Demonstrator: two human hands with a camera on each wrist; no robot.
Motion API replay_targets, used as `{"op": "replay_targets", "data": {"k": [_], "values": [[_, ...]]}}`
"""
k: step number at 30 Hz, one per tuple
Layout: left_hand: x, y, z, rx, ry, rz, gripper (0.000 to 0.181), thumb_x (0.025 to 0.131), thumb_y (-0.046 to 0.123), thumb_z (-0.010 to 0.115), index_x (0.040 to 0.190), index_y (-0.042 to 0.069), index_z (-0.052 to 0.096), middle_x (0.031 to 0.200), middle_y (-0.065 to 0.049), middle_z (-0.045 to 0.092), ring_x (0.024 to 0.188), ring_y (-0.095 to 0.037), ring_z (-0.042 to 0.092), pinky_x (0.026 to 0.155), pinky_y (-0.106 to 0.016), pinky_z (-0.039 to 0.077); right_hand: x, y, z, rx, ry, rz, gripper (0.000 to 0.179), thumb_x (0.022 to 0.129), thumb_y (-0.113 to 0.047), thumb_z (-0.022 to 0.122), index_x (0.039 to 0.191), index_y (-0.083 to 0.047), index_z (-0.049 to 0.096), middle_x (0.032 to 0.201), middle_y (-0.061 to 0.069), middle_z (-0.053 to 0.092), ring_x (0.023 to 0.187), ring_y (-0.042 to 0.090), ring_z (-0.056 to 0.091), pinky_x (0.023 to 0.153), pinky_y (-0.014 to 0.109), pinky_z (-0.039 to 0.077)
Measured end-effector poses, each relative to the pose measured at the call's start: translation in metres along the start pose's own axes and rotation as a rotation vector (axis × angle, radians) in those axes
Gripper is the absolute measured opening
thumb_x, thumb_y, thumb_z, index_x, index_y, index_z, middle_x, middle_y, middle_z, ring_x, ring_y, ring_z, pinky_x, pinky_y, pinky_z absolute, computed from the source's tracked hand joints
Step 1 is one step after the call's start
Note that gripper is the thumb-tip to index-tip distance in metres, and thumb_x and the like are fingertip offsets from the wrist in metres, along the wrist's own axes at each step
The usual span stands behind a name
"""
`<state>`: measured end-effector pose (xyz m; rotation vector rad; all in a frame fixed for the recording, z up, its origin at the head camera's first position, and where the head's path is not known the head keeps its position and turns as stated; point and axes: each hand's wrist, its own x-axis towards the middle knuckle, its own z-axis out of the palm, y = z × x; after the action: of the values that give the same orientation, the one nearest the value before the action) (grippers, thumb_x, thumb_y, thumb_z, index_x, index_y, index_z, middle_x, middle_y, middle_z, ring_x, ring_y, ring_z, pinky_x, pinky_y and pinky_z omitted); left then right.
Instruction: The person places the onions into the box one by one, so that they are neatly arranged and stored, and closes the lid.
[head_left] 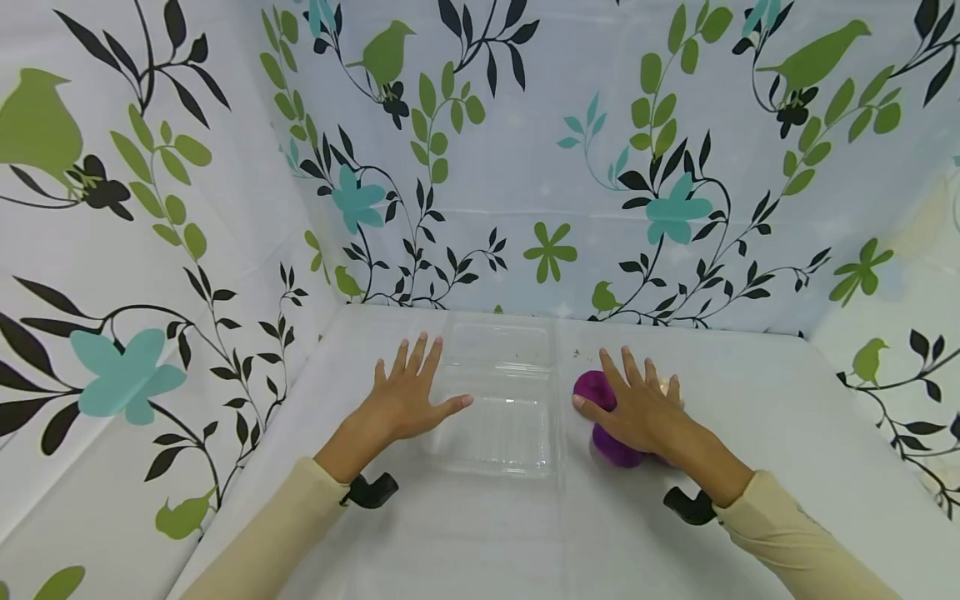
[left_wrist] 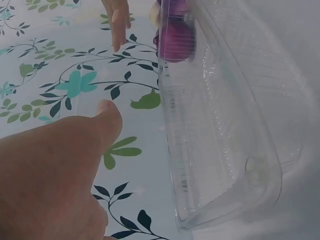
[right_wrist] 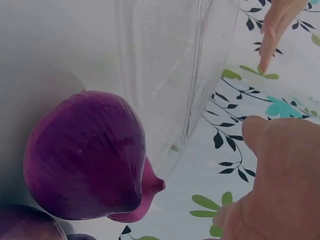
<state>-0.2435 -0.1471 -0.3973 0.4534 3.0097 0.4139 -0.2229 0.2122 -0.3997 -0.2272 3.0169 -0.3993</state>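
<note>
A clear plastic clamshell container (head_left: 491,429), its lid (head_left: 498,343) folded back, lies on the white table. My left hand (head_left: 408,396) hovers at its left side, fingers spread and holding nothing. Over a group of red onions (head_left: 617,448) to the container's right, my right hand (head_left: 641,412) is spread too, with nothing in its grasp. In the right wrist view, one large red onion (right_wrist: 85,155) partly covers another, and more show at the lower left corner. A pale item (head_left: 664,385) is mostly hidden behind the right fingers; its kind cannot be made out.
White cloth covers the table (head_left: 465,542). Patterned curtains (head_left: 510,167) with leaves, birds and flowers rise along the back and both sides. A black wrist mount (head_left: 371,492) sits under the left wrist, and another (head_left: 690,506) under the right.
</note>
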Motion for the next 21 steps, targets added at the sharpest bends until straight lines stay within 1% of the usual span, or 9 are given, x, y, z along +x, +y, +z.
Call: {"op": "replay_targets", "data": {"k": [4, 9, 13, 15, 19, 21], "values": [[0.0, -0.003, -0.005, -0.046, -0.009, -0.011, 0.111, 0.097, 0.073, 0.056, 0.17, 0.009, 0.002, 0.175, -0.022, 0.01, 0.16, -0.048, 0.01, 0.121, -0.074, 0.016, 0.0, 0.001, -0.001, 0.002, 0.012, -0.001, 0.105, 0.096, -0.08, 0.045, 0.17, -0.012, 0.013, 0.172, 0.03, 0.011, 0.152, 0.065, 0.014, 0.114, 0.083, 0.008], [0.0, -0.007, -0.008, -0.061, -0.026, -0.015, 0.109, 0.098, 0.07, 0.058, 0.169, 0.004, 0.008, 0.171, -0.026, 0.022, 0.157, -0.048, 0.025, 0.121, -0.068, 0.027, -0.001, 0.003, -0.003, 0.029, 0.021, -0.01, 0.105, 0.097, -0.077, 0.049, 0.168, -0.007, 0.017, 0.17, 0.032, 0.02, 0.153, 0.059, 0.021, 0.117, 0.078, 0.016], [0.0, -0.011, -0.007, -0.075, -0.031, -0.027, 0.106, 0.098, 0.069, 0.059, 0.167, 0.0, 0.017, 0.166, -0.027, 0.034, 0.151, -0.046, 0.039, 0.116, -0.064, 0.037, -0.003, 0.006, -0.004, 0.045, 0.024, -0.021, 0.105, 0.097, -0.076, 0.052, 0.167, -0.004, 0.021, 0.166, 0.033, 0.027, 0.153, 0.056, 0.024, 0.117, 0.076, 0.019], [0.0, -0.013, -0.005, -0.067, -0.028, -0.033, 0.102, 0.099, 0.068, 0.059, 0.165, -0.002, 0.023, 0.163, -0.028, 0.039, 0.148, -0.046, 0.043, 0.115, -0.063, 0.04, -0.004, 0.008, -0.005, 0.046, 0.029, -0.025, 0.105, 0.097, -0.075, 0.052, 0.167, -0.003, 0.022, 0.165, 0.033, 0.03, 0.153, 0.055, 0.026, 0.117, 0.075, 0.021], [-0.002, -0.018, -0.003, -0.045, -0.013, -0.037, 0.091, 0.101, 0.063, 0.059, 0.157, -0.006, 0.038, 0.155, -0.029, 0.048, 0.141, -0.046, 0.051, 0.111, -0.061, 0.044, -0.007, 0.013, -0.008, 0.058, 0.053, -0.039, 0.102, 0.098, -0.073, 0.054, 0.166, -0.002, 0.025, 0.164, 0.033, 0.033, 0.15, 0.056, 0.031, 0.113, 0.075, 0.029], [-0.003, -0.021, -0.002, -0.044, -0.013, -0.039, 0.083, 0.101, 0.059, 0.06, 0.151, -0.006, 0.045, 0.149, -0.028, 0.055, 0.133, -0.043, 0.058, 0.107, -0.059, 0.049, -0.01, 0.016, -0.01, 0.078, 0.062, -0.042, 0.1, 0.099, -0.071, 0.055, 0.166, -0.003, 0.026, 0.164, 0.032, 0.034, 0.15, 0.056, 0.033, 0.112, 0.075, 0.032]]}}
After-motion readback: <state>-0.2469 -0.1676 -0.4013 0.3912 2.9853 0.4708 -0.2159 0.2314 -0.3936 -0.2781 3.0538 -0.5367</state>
